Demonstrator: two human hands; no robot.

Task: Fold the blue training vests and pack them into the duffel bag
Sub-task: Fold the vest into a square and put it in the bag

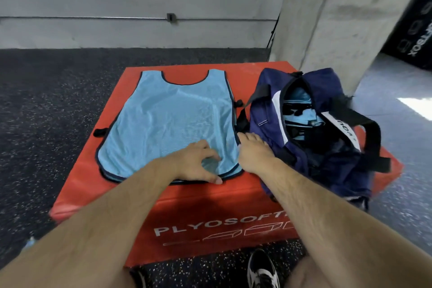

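Vests flat, hem towards the grips

The blue vest (168, 119) was laid flat on the red plyo box (210, 203), its long axis running away from the person, neckline far, hem near. The left grip (198, 162) was arched over the hem, thumb and fingertips apart; whether cloth was pinched could not be told. The right grip (253, 149) was set at the vest's right edge, against the open duffel bag (264, 119), its hold likewise unclear. Folded vests (301, 98) were seen inside.
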